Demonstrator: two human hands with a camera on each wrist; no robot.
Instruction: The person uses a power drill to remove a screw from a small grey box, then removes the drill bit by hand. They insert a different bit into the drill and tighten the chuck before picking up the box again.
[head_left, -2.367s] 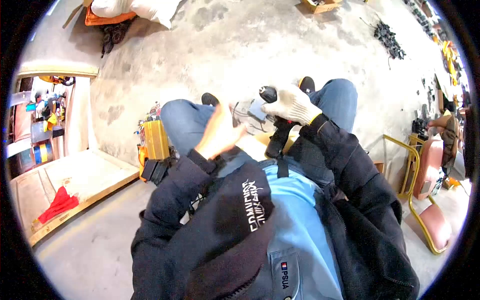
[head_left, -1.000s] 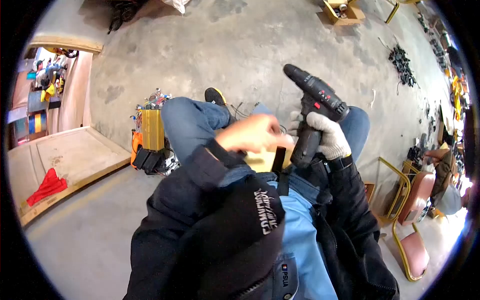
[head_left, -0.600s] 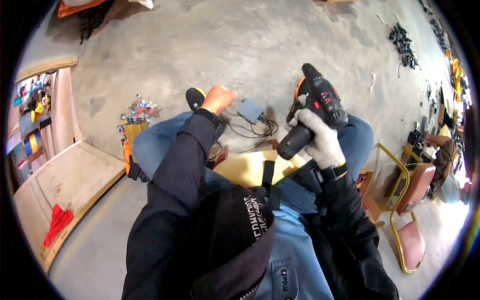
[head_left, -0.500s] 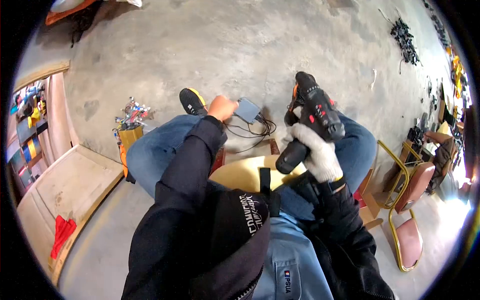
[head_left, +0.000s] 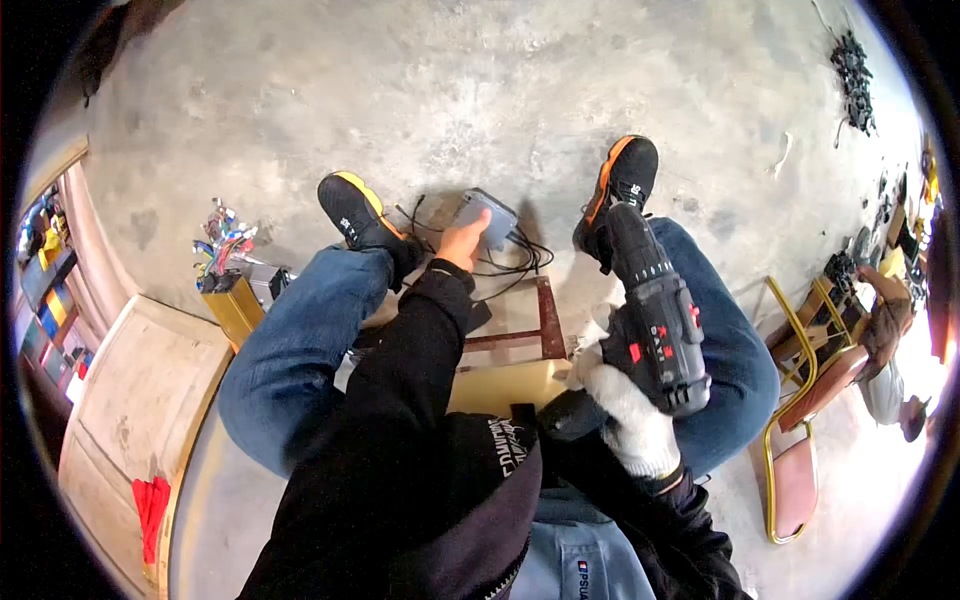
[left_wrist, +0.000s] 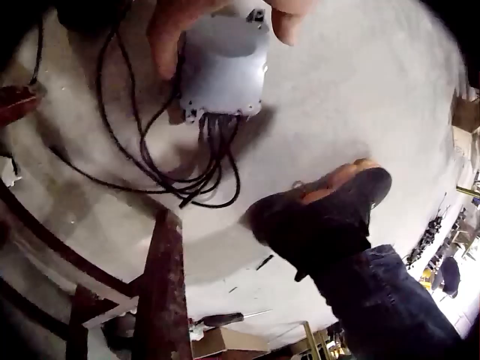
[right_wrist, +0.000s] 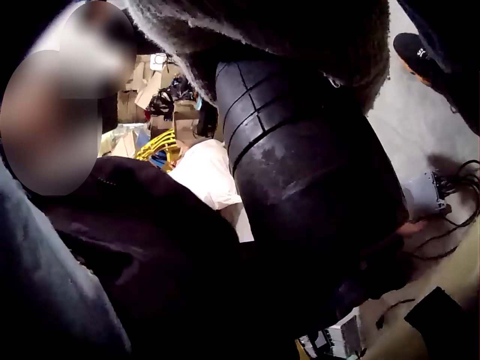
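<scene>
My left hand [head_left: 463, 243] is down at a small grey box [head_left: 503, 225] with black cables [head_left: 531, 256]. In the left wrist view the fingers [left_wrist: 166, 46] straddle the grey box [left_wrist: 225, 71], whose cables [left_wrist: 225, 161] leave one end and loop over the floor. My right hand [head_left: 632, 420], in a white knitted glove, grips the handle of a black cordless drill [head_left: 660, 335] with red marks. Its chuck points forward, over the right leg. In the right wrist view the dark drill handle [right_wrist: 300, 150] fills the middle below the glove [right_wrist: 300, 30].
A dark red wooden frame [head_left: 550, 318] stands between the legs, past a pale yellow surface [head_left: 510, 385]. Gold metal units with bundled wires [head_left: 228, 245] are at the left, beside a wooden panel [head_left: 140, 400] bearing red cloth [head_left: 150, 510]. A pink-cushioned chair [head_left: 797, 485] lies at the right.
My left hand has reached forward past the lap and come onto the grey box. The right hand keeps hold of the drill, which has come back toward the body. The head view has shifted.
</scene>
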